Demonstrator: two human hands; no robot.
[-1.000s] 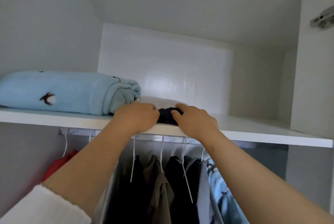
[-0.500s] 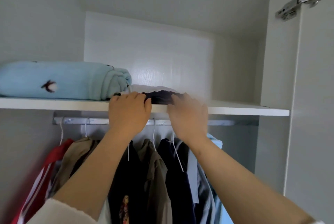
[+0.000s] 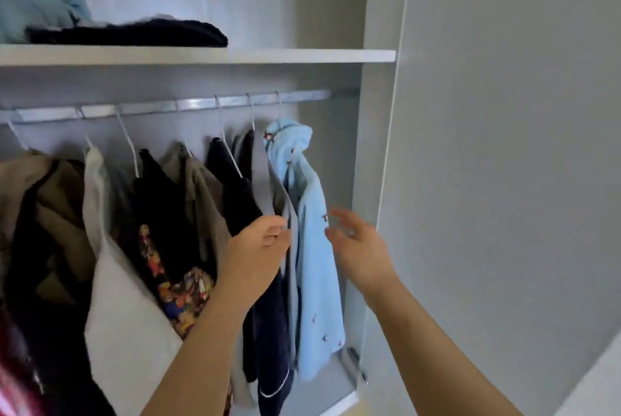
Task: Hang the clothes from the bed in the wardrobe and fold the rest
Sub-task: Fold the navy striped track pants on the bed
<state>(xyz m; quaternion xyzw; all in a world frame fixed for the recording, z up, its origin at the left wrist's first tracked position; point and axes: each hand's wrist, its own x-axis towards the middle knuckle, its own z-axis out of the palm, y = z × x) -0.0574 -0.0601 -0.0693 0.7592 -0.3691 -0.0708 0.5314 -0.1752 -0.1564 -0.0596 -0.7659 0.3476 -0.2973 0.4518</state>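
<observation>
While the left hand point(image 3: 265, 241) pinched the edge of a grey garment point(image 3: 287, 214) on the rail point(image 3: 201, 104), the right hand point(image 3: 356, 241) hovered with fingers spread, holding nothing, just beside the light blue garment point(image 3: 312, 247). Folded dark clothes point(image 3: 134, 33) lay on the shelf point(image 3: 302, 56). Judgement: tidying the hanging row; best to part garments gently and keep hangers seated on the rail.

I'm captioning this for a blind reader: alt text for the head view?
Two bare hands reach into an open wardrobe: the left hand pinches a grey garment on the rail, the right hand open beside a light blue garment. Folded dark clothes lie on the shelf.
</observation>
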